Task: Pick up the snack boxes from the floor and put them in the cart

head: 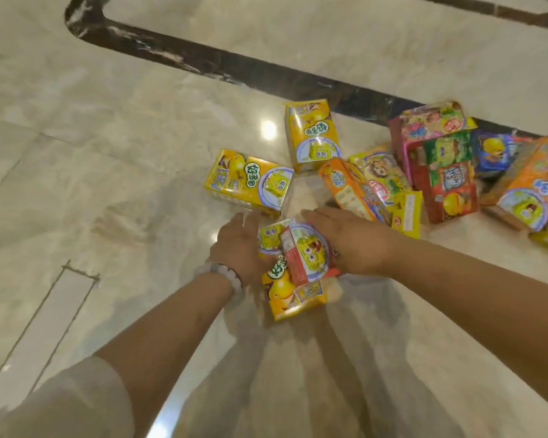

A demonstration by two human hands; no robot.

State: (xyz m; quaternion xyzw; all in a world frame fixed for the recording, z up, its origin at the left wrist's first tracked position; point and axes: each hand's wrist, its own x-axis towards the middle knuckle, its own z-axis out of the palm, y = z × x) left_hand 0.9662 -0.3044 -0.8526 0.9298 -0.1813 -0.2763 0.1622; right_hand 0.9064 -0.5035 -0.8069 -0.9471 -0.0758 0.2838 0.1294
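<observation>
Yellow and red cardboard snack boxes [298, 267] sit stacked at centre frame, squeezed between your left hand [239, 248] and right hand [353, 240], fingers straight and pressing the sides. Their long axis runs toward you, so lift evenly; the other snack boxes [440, 172] lie on the marble floor [108, 153] at upper right.

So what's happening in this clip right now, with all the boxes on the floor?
A person is gathering snack boxes off a marble floor. The left hand and right hand press from either side on a red box and a yellow box held between them. Two more yellow boxes lie just beyond, and a colourful pile of boxes sits to the right. No cart is in view.
</observation>
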